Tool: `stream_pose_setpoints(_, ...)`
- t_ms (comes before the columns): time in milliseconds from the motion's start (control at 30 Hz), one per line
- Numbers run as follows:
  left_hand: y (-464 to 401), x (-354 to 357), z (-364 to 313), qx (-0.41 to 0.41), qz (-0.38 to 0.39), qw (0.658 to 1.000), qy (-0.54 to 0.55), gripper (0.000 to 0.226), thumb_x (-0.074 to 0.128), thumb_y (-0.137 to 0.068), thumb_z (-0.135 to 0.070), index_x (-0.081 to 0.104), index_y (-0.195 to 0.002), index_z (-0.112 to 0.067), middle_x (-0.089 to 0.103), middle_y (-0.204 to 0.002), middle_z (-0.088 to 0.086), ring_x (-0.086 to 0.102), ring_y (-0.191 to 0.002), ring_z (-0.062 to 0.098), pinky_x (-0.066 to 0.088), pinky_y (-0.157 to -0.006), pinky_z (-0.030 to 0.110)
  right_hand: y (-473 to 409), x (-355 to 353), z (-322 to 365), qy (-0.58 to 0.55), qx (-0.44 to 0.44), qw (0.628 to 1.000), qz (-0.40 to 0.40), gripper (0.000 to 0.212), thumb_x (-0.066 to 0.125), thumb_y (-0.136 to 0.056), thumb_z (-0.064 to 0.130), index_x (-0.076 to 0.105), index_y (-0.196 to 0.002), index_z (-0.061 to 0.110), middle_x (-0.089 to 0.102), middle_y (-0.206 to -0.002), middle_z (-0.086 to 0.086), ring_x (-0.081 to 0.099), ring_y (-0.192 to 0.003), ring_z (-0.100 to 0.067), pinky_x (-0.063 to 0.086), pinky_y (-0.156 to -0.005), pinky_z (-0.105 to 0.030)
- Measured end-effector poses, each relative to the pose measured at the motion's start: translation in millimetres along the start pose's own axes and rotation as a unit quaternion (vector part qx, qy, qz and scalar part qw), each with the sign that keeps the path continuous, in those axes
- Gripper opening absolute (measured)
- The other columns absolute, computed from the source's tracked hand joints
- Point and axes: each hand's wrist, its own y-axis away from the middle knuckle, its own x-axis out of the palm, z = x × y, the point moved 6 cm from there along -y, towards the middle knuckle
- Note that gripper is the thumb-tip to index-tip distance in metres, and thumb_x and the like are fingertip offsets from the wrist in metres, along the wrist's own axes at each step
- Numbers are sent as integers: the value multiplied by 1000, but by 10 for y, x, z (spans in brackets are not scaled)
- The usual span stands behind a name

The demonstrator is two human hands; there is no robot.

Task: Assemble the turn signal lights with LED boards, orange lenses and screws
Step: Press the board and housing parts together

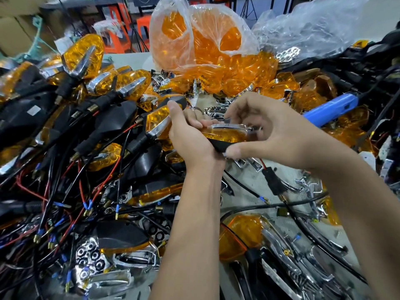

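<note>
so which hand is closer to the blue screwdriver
Right. The right hand sits just left of the blue screwdriver, close to its near end. The left hand is farther left, beyond the held light.

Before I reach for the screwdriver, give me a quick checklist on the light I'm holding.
1. Turn signal light held by both hands: ok, left hand cradles it, right hand pinches its far end.
2. Orange lens on the black housing: ok.
3. Chrome trim on top of the lens: ok.
4. Screw in place: cannot tell, hidden by fingers.
5. Blue screwdriver lying free: ok, on the pile behind the right hand.
</note>
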Motion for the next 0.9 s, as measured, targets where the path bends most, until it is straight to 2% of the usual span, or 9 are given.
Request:
stream_pose_setpoints(67, -2, 31, -53, 49, 8, 999, -6, 70, 42, -110, -46, 41, -46, -19, 37, -49, -1, 40, -45, 14, 47, -48, 25, 18, 32, -145, -83, 86, 993, 20, 54, 74, -79, 56, 64, -110, 14, 70, -105, -19, 75, -88, -26, 62, -70, -32)
stream_pose_setpoints(167, 40, 94, -67, 72, 26, 993, -93, 69, 39, -111, -46, 44, -49, -15, 46, -49, 1, 53, -44, 18, 53, -55, 31, 51, 84, -214, -155, 115, 980, 39, 46, 64, -90, 45, 68, -102, 1, 75, -83, -19, 73, -68, -28, 59, -57, -27)
stream_pose_setpoints(233, 30, 88, -48, 82, 30, 984, -156, 65, 39, -111, -46, 48, -55, -13, 55, -54, 3, 60, -53, 20, 57, -62, 36, 62, 9, -257, -156, 110, 982, 1, 39, 76, -84, 34, 69, -105, 2, 76, -88, -16, 71, -71, -34, 62, -60, -34)
stream_pose_setpoints(333, 22, 75, 16, 73, 35, 974, -214, 62, 33, -111, -49, 60, -67, -14, 65, -69, 3, 63, -71, 20, 54, -80, 39, 73, -166, -263, -28, 53, 996, -72, 44, 93, -73, 19, 64, -106, 14, 74, -105, -10, 72, -85, -36, 62, -80, -51)
stream_pose_setpoints(400, 27, 58, 100, 26, 32, 977, -208, 71, 27, -110, -56, 60, -61, -16, 64, -68, 3, 62, -71, 20, 51, -84, 40, 67, -174, -208, 46, 7, 996, -72, 48, 94, -70, 10, 62, -104, 21, 69, -106, 3, 69, -93, -23, 57, -86, -43)
stream_pose_setpoints(500, 76, 80, 107, 32, 13, 986, -165, 76, 25, -110, -57, 43, -49, -14, 47, -57, 6, 50, -58, 19, 51, -71, 33, 48, -126, -148, 101, -35, 993, -43, 51, 93, -69, 8, 61, -104, 24, 61, -101, 17, 61, -94, -10, 50, -84, -31)
stream_pose_setpoints(633, 108, 74, -49, 112, -19, 989, -93, 64, 33, -112, -46, 34, -55, -16, 33, -52, 2, 34, -51, 17, 41, -55, 27, 50, -36, -95, 36, -55, 998, 12, 53, 95, -72, 22, 63, -113, 26, 66, -105, 18, 69, -95, -7, 54, -76, -18)
stream_pose_setpoints(800, 139, 50, -154, 182, -34, 979, -88, 61, 38, -111, -37, 37, -53, -17, 34, -50, 0, 33, -50, 17, 35, -58, 33, 32, -20, -53, 46, -78, 996, -26, 43, 91, -79, 20, 72, -118, 22, 74, -111, 9, 71, -109, -14, 57, -97, -41)
stream_pose_setpoints(900, 109, 49, -69, 119, -25, 991, -49, 60, 35, -112, -40, 42, -60, -13, 42, -59, 6, 43, -56, 18, 43, -67, 33, 48, -47, -48, 55, -83, 992, -72, 39, 86, -84, 18, 74, -121, 21, 75, -110, 7, 71, -105, -12, 58, -93, -42)
